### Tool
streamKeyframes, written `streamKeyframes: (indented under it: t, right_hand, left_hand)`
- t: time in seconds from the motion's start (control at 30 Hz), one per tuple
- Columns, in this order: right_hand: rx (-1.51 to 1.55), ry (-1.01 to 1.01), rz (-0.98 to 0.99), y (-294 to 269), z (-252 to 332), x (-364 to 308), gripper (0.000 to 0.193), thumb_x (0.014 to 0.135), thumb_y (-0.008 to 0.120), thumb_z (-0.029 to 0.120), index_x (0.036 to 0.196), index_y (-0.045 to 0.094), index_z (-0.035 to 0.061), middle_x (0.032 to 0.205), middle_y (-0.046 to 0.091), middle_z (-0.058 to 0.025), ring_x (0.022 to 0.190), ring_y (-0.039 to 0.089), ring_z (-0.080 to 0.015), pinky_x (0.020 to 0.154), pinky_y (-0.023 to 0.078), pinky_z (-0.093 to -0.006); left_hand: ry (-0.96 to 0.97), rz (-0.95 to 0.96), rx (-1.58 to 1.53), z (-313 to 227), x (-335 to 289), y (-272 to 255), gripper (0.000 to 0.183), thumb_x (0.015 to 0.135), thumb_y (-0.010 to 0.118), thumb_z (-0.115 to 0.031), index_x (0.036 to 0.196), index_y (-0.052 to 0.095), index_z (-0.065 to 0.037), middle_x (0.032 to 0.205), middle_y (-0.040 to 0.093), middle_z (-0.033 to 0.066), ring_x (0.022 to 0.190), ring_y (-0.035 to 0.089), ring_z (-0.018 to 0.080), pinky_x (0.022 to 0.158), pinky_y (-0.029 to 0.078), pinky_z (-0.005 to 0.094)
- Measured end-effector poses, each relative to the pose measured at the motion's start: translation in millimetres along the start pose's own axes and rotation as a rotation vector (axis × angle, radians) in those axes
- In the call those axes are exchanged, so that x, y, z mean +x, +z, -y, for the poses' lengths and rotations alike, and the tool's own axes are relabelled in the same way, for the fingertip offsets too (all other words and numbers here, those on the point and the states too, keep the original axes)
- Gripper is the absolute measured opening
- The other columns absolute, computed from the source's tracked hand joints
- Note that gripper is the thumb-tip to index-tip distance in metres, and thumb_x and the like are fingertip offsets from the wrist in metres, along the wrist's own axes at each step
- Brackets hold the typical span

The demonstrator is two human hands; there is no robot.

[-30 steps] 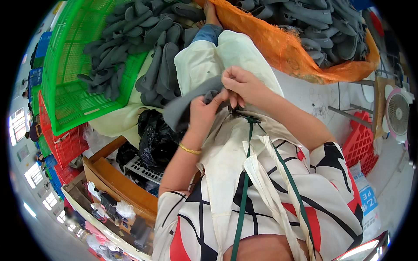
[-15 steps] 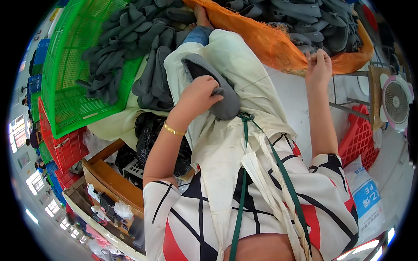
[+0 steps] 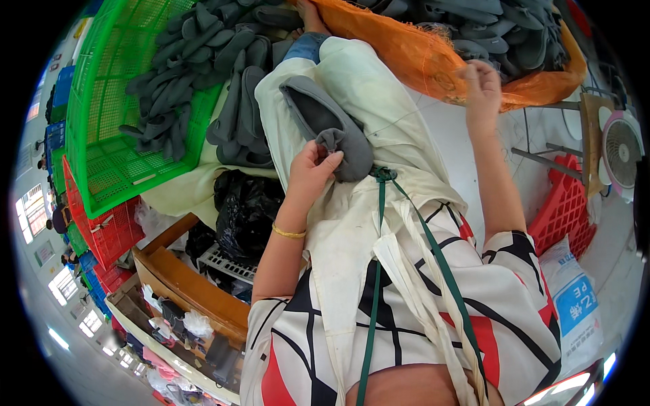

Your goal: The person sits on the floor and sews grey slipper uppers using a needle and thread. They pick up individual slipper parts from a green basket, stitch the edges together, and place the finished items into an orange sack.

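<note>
A grey slip-on shoe (image 3: 328, 125) lies on my apron-covered lap with its opening upward. My left hand (image 3: 313, 169) pinches the small gathered bow (image 3: 330, 139) on the shoe's front between thumb and fingers. My right hand (image 3: 482, 95) is raised to the right of the lap, in front of the orange sack (image 3: 406, 51). Its fingers are curled together, and whatever they hold is too small to make out. A faint thin thread (image 3: 403, 123) runs across the apron from near the shoe toward the right.
Several grey shoes (image 3: 196, 51) fill the green crate (image 3: 115, 176) at left; more (image 3: 240, 115) lie beside my leg. The orange sack holds others (image 3: 491, 40). A wooden drawer (image 3: 183, 284), black plastic bag (image 3: 247, 216), fan (image 3: 619, 152) and red plastic crate (image 3: 558, 210) surround me.
My left hand has shifted from the shoe's side down to the bow, uncovering the shoe's opening. My right hand has moved slightly left and up, its wrist turning.
</note>
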State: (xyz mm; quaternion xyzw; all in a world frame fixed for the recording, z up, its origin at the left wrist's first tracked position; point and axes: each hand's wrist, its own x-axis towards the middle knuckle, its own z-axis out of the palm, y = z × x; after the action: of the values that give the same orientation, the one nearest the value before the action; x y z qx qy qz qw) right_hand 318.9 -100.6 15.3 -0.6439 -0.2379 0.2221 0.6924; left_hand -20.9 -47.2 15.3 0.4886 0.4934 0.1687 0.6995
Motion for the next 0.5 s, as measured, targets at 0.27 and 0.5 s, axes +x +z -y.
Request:
streamKeyframes:
  t: [0.27,0.5]
  right_hand:
    - [-0.108,0.525,0.856,62.4,18.7,-91.4,0.011,0.099,0.06,0.014,0.108,0.065,0.0086,0.083,0.066,-0.0006,0.066,0.059,-0.0068,0.061,0.047,-0.0226]
    - [-0.321,0.047,0.961,79.5,6.7,-118.9,0.014,0.09,0.062,0.011,0.101,0.069,0.0065,0.082,0.068,-0.0154,0.069,0.066,-0.0316,0.064,0.052,-0.0349]
  left_hand:
    - [-0.154,0.08,-0.571,14.2,-6.5,-8.8,0.027,0.099,0.063,-0.018,0.12,0.067,-0.002,0.097,0.073,0.006,0.072,0.065,0.0092,0.053,0.047,0.0202]
    - [-0.177,0.066,-0.663,10.6,-6.1,-3.7,0.025,0.1,0.061,-0.016,0.119,0.066,0.0,0.095,0.073,0.0066,0.069,0.066,0.0109,0.05,0.047,0.0201]
